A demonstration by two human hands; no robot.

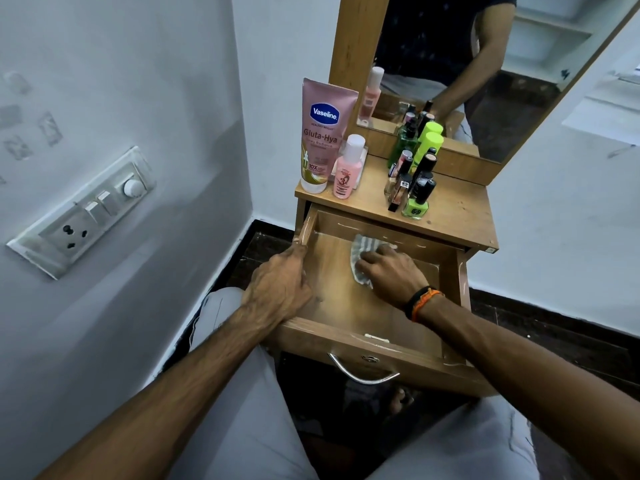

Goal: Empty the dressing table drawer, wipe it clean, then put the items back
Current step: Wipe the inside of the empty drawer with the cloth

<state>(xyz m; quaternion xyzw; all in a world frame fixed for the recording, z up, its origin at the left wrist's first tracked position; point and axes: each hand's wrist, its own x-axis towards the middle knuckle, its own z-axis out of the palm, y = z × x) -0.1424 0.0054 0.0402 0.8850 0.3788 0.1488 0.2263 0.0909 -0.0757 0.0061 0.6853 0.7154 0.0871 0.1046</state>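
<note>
Head view. The open drawer (332, 306) of the dressing table (460, 216) holds only a striped cloth (358, 249). The right hand (391, 271) lies on the cloth, fingers fairly straight, pressing it to the drawer floor. The left hand (280, 285) grips the drawer's left wall with curled fingers. Behind the drawer, on the tabletop, stand a Vaseline tube (320, 133), a pink bottle (348, 169) and nail polish bottles (414, 188).
</note>
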